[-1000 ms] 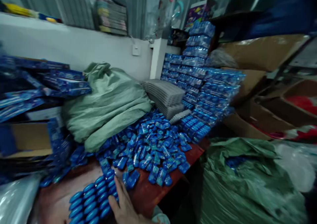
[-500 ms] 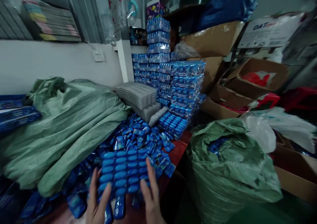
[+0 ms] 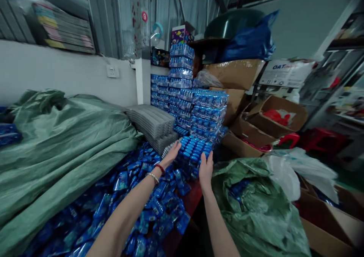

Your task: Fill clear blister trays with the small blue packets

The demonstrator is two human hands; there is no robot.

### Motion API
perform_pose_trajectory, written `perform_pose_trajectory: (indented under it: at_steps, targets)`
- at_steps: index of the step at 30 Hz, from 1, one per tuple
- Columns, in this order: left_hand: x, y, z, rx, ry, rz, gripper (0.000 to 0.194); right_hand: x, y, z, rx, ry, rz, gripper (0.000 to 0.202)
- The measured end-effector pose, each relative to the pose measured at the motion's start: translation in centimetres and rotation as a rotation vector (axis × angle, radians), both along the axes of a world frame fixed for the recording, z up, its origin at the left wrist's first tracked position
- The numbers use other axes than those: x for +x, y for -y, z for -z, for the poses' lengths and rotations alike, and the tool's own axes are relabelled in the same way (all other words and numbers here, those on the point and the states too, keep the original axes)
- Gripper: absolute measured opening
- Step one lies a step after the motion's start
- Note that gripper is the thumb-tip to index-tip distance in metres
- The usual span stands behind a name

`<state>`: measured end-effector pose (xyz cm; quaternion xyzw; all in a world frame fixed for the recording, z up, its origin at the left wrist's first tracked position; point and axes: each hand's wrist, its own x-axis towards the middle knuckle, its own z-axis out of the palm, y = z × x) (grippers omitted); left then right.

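Observation:
A tray filled with rows of blue oval packs [image 3: 195,148] is held between my two hands, at arm's length, over the front of the stacks. My left hand [image 3: 172,153] grips its left side, beside a pile of clear plastic trays [image 3: 152,120]. On the near right corner my right hand [image 3: 206,168] is closed, thumb upward. Whether the tray rests on the packs beneath it I cannot tell. Loose blue packs [image 3: 159,192] lie heaped under my left forearm, on a red surface [image 3: 193,196].
Tall stacks of wrapped blue packs [image 3: 209,111] stand behind the tray. A green sack [image 3: 256,215] with blue packs inside is at the right, near open cardboard boxes [image 3: 278,115]. Green cloth [image 3: 65,143] covers the left side. A white post [image 3: 143,82] rises by the wall.
My hands have carried the tray of blue packs from above the near heap forward and right to the stacks. The view has tilted up and turned slightly.

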<state>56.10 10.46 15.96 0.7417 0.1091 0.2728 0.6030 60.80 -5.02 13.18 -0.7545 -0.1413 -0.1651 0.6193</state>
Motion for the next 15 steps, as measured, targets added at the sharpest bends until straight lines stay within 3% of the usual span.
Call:
perform_pose_trajectory:
  at_steps: [5,10,12,15]
  targets:
    - [0.3,-2.2,0.3,0.052,-0.004,-0.121,0.055,1.2,-3.3,1.9,-0.111,0.313,0.115,0.062]
    - [-1.8,0.8,2.7,0.213,0.052,-0.237,0.062,0.1,-4.2,1.7,-0.104,0.338,0.172,0.059]
    - [-2.0,2.2,3.8,0.185,0.022,-0.262,0.068,-0.3,-3.7,1.4,-0.074,0.284,0.129,0.06]
    - [-1.3,2.9,4.5,0.119,0.006,-0.199,0.074,-0.4,-2.8,1.2,-0.034,0.214,0.044,0.061]
